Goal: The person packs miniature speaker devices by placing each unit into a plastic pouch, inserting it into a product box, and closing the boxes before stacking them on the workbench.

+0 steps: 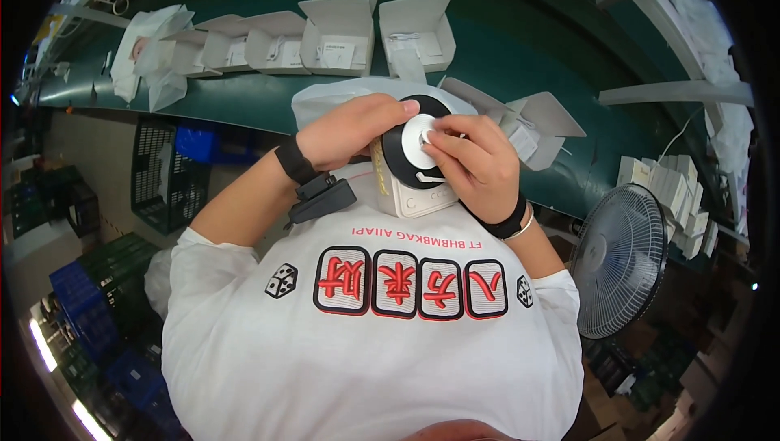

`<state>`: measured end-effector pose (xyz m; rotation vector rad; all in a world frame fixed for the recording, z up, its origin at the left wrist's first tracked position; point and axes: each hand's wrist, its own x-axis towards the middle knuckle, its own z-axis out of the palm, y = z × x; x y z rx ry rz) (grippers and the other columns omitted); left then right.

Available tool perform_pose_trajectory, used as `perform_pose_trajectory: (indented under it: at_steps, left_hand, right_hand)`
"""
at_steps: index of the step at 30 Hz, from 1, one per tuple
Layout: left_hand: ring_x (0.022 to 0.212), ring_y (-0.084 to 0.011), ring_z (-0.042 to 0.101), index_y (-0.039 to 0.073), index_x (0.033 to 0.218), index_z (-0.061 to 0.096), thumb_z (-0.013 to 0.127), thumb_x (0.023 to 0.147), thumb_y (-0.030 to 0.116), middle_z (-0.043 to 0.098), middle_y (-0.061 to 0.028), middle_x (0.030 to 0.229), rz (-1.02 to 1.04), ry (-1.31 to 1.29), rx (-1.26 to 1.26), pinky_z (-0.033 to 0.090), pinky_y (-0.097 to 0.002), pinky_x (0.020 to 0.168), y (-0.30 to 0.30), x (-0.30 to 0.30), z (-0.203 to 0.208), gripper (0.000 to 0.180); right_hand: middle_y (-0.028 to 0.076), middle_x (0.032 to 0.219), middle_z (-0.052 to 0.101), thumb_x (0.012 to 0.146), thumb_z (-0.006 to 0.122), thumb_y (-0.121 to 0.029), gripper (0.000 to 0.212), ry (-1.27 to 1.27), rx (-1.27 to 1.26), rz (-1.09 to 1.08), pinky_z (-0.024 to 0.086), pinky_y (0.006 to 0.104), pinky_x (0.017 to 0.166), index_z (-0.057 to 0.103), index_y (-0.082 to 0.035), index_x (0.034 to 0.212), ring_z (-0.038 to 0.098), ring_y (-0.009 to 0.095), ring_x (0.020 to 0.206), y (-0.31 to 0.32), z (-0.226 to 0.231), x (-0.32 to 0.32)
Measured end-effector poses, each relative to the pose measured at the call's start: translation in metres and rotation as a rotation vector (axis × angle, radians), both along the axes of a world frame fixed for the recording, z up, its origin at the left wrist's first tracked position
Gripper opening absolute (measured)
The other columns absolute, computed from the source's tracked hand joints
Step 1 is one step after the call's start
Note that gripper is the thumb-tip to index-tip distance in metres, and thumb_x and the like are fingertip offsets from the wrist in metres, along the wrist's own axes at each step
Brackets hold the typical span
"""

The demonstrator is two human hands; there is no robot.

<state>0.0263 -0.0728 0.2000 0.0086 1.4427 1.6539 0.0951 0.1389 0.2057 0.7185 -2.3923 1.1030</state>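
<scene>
left hand (345, 128): holding 1 turntable-shaped device (416, 196) | right hand (483, 157): narrow, grip unclear, at device's 1 white disc (414, 149) | 1 fan (619, 262), device's right

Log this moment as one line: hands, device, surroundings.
left hand: holds turntable-shaped device, thumb on black disc | right hand: at middle of white disc | beyond: open white boxes, green table | right: fan

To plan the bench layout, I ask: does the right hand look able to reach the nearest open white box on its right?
Probably yes: the right hand is close to the open white box and nothing visible blocks the way. However, it is now busy at the white disc.
</scene>
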Motion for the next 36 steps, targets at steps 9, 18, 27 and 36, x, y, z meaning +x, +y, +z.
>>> perform_pose_trajectory:
  at_steps: [9, 18, 27, 36]
  left_hand:
    - [0.085, -0.0130, 0.058, -0.003, 0.113, 0.058, 0.062, 0.093, 0.048, 0.062, -0.0073, 0.098, -0.042, 0.051, -0.041, 0.050, -0.0271, 0.074, -0.016, -0.003, 0.004, 0.055]
    - [0.087, -0.0151, 0.059, -0.005, 0.119, 0.055, 0.064, 0.092, 0.047, 0.063, -0.0099, 0.099, -0.038, 0.103, -0.070, 0.049, -0.0278, 0.076, -0.022, -0.002, 0.009, 0.059]
    - [0.087, -0.0083, 0.055, 0.004, 0.112, 0.056, 0.057, 0.097, 0.039, 0.061, -0.0035, 0.100, -0.130, 0.036, -0.010, 0.047, -0.0254, 0.077, -0.024, -0.015, 0.004, 0.038]
    - [0.087, -0.0118, 0.057, 0.000, 0.109, 0.060, 0.062, 0.092, 0.041, 0.062, -0.0059, 0.098, -0.056, -0.047, 0.029, 0.047, -0.0276, 0.073, -0.015, -0.012, 0.003, 0.045]
  right_hand:
    - [0.013, 0.094, 0.068, 0.074, 0.075, 0.003, 0.019, 0.055, 0.055, -0.029, 0.053, 0.0327, 0.069, 0.068, 0.002, 0.092, 0.066, 0.028, 0.083, -0.015, -0.001, 0.001]
    - [0.012, 0.094, 0.068, 0.074, 0.075, 0.003, 0.019, 0.073, 0.066, -0.024, 0.052, 0.0316, 0.070, 0.069, 0.001, 0.092, 0.065, 0.028, 0.082, -0.026, 0.004, 0.001]
    - [0.012, 0.099, 0.070, 0.074, 0.075, 0.002, 0.021, 0.006, -0.075, 0.129, 0.051, 0.0346, 0.081, 0.072, 0.000, 0.095, 0.066, 0.027, 0.091, -0.011, -0.007, -0.013]
    - [0.012, 0.105, 0.070, 0.077, 0.071, 0.002, 0.022, -0.076, 0.010, 0.186, 0.048, 0.0385, 0.088, 0.072, -0.002, 0.099, 0.064, 0.029, 0.098, 0.002, -0.002, -0.014]
